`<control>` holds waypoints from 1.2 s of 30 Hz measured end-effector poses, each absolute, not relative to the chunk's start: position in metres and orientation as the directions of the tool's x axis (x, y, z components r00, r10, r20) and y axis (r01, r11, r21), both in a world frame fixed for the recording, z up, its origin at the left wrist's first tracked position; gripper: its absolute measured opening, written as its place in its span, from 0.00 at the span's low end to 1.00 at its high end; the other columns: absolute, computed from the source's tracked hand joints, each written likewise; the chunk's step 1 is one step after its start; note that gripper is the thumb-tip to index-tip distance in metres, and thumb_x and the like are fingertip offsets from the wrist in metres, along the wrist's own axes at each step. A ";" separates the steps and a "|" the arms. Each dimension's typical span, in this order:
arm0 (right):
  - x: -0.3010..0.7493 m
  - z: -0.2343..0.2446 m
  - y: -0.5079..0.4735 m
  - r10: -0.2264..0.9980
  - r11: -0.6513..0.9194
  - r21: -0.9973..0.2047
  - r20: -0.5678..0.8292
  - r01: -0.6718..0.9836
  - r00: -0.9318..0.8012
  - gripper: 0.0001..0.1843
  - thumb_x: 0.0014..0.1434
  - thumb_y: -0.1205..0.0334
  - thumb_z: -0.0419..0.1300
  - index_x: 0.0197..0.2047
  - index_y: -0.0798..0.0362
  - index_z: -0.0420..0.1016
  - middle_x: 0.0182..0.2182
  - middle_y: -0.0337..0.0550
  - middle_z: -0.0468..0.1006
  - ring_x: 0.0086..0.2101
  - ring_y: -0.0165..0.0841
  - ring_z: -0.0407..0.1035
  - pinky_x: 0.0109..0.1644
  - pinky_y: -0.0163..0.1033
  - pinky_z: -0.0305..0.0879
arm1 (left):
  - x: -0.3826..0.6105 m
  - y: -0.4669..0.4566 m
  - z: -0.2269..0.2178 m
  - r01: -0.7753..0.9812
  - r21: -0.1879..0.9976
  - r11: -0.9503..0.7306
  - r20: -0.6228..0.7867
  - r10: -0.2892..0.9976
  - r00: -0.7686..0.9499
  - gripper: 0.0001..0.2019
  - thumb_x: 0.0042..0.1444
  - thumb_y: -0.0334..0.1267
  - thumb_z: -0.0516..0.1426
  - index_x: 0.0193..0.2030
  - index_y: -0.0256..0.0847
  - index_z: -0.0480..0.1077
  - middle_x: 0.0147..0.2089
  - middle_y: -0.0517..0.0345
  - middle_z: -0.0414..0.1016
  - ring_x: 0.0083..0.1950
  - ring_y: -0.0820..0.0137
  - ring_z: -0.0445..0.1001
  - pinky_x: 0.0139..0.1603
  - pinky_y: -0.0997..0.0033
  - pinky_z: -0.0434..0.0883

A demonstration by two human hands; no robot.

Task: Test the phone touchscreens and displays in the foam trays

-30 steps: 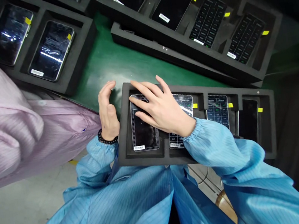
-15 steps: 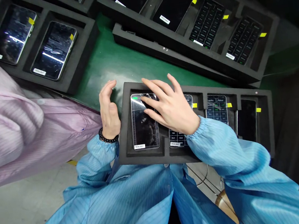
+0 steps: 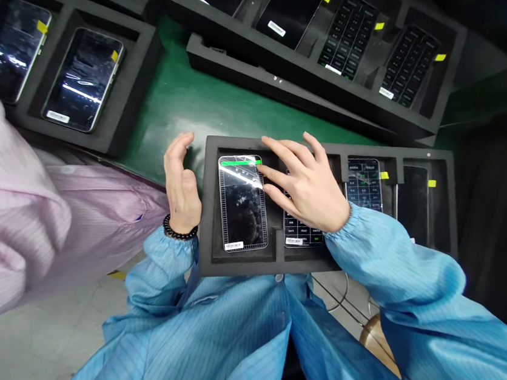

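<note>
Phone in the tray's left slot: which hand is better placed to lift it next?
Probably the right hand: its fingertips sit at the phone's right edge, near the lifted clear film. The left hand hangs open outside the foam tray, not touching the phone.

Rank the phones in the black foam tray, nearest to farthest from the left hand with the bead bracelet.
From the left hand:
1. Black phone under clear film, first slot.
2. Keypad-screen phone, second slot, partly under the right hand.
3. Blue-grid-screen phone, third slot.
4. Dark-screened phone, end slot.
</note>
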State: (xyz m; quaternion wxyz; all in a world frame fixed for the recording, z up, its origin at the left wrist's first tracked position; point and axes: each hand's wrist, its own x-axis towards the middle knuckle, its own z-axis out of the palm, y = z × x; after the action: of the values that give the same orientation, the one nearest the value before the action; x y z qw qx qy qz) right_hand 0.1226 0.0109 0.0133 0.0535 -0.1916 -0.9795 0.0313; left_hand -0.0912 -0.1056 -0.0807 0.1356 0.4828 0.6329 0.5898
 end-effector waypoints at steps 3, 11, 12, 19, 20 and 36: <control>0.130 0.014 0.002 0.353 0.933 -0.114 0.115 0.341 -0.928 0.19 0.73 0.54 0.52 0.53 0.52 0.80 0.69 0.54 0.66 0.63 0.47 0.66 0.70 0.64 0.52 | -0.090 -0.106 -0.080 0.468 0.868 -0.163 0.409 0.770 -0.490 0.29 0.71 0.58 0.41 0.69 0.44 0.62 0.70 0.47 0.63 0.73 0.57 0.61 0.74 0.49 0.61; 0.149 0.024 -0.038 0.331 0.930 -0.211 0.131 0.300 -0.935 0.19 0.73 0.56 0.51 0.46 0.54 0.83 0.65 0.51 0.73 0.61 0.43 0.68 0.72 0.60 0.49 | -0.090 -0.106 -0.079 0.483 0.859 -0.171 0.422 0.770 -0.478 0.28 0.72 0.55 0.41 0.69 0.45 0.62 0.70 0.47 0.64 0.73 0.57 0.61 0.73 0.50 0.62; 0.151 0.025 -0.044 0.331 0.927 -0.228 0.127 0.297 -0.935 0.19 0.73 0.56 0.51 0.45 0.54 0.83 0.65 0.51 0.74 0.61 0.42 0.68 0.73 0.59 0.47 | -0.091 -0.107 -0.079 0.483 0.858 -0.172 0.423 0.771 -0.477 0.27 0.72 0.55 0.41 0.69 0.45 0.62 0.70 0.47 0.64 0.73 0.57 0.61 0.73 0.50 0.62; 0.158 0.035 -0.071 0.294 0.900 -0.364 0.100 0.240 -0.951 0.22 0.72 0.58 0.51 0.32 0.53 0.82 0.60 0.45 0.79 0.58 0.38 0.70 0.77 0.54 0.40 | -0.092 -0.106 -0.080 0.481 0.859 -0.176 0.426 0.769 -0.477 0.28 0.72 0.56 0.40 0.69 0.45 0.61 0.70 0.48 0.63 0.73 0.58 0.61 0.73 0.50 0.62; 0.156 0.037 -0.068 0.294 0.896 -0.378 0.113 0.233 -0.949 0.22 0.72 0.58 0.51 0.32 0.53 0.82 0.59 0.45 0.80 0.58 0.38 0.70 0.77 0.54 0.41 | -0.092 -0.106 -0.080 0.479 0.860 -0.176 0.425 0.768 -0.480 0.28 0.72 0.56 0.40 0.69 0.45 0.61 0.70 0.48 0.63 0.73 0.57 0.61 0.73 0.50 0.62; 0.067 0.004 0.000 0.307 0.939 -0.186 0.082 0.288 -0.948 0.19 0.72 0.55 0.52 0.57 0.53 0.77 0.72 0.53 0.61 0.66 0.49 0.61 0.73 0.68 0.48 | -0.090 -0.108 -0.082 0.491 0.855 -0.169 0.424 0.774 -0.471 0.26 0.72 0.55 0.40 0.71 0.52 0.59 0.71 0.54 0.62 0.75 0.58 0.58 0.76 0.49 0.58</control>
State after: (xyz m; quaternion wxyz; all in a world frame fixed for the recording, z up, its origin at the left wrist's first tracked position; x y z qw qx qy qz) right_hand 0.0665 0.0001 0.0037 0.0550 -0.1515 -0.9832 0.0861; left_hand -0.0903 -0.1082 -0.0821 0.1221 0.4996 0.6329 0.5788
